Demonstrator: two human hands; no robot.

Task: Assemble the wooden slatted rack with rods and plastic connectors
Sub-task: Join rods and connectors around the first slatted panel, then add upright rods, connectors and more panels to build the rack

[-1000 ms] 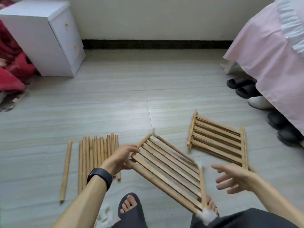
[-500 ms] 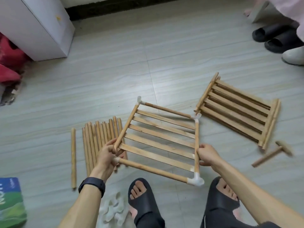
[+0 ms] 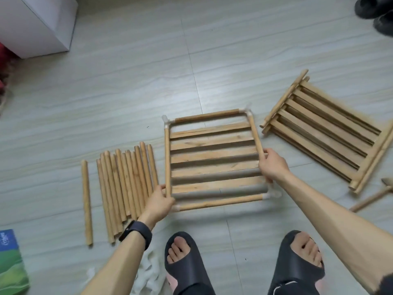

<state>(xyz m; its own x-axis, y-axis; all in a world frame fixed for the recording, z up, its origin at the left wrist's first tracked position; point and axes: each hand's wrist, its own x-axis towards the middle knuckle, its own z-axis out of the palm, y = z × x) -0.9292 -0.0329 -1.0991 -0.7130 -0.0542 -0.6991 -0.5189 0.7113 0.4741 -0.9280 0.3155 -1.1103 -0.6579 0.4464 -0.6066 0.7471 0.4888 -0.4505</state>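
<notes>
The slatted panel [image 3: 212, 162] has swung level — left grip [image 3: 158, 202] and right grip [image 3: 273, 166] each clasp one side, likely steadying it; loose rods [image 3: 125, 184] lie beside the left grip

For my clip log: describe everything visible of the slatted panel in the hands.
The slatted panel is pale wood: flat slats between two side rods, two more rods closing the square, whitish plastic connectors at its corners. Held roughly level over the floor; left hand grips its left rod, right hand its right.
</notes>
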